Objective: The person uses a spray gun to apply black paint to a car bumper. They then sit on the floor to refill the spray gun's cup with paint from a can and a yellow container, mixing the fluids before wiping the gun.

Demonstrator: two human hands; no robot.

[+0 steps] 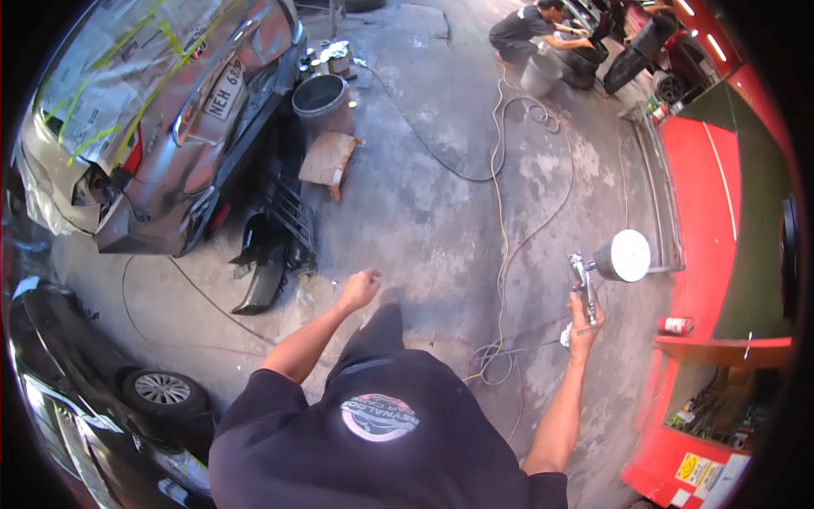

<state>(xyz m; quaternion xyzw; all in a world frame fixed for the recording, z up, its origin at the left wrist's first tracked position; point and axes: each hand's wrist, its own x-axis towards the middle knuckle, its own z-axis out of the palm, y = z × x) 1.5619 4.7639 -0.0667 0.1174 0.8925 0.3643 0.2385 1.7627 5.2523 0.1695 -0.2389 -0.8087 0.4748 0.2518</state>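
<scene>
My right hand [585, 322], held out to the right, is closed round the grip of a metal spray gun [582, 273]. The gun's cup [629, 255] has a round white top and tilts to the right. A small white piece [565, 336] shows beside that hand; I cannot tell what it is. Low in front of me on the left, my left hand [361, 290] has its fingers loosely curled, with nothing visible in them. Nearest to it is a black plastic car part [275, 254] on the concrete floor.
A silver car [161, 199] with masked rear glass stands at upper left, a dark car [93, 382] at lower left. Beside the silver car are a bucket [320, 97] and cardboard [327, 159]. Hoses [498, 212] cross the floor. Red shelving [695, 195] lines the right. A person [530, 32] crouches far off.
</scene>
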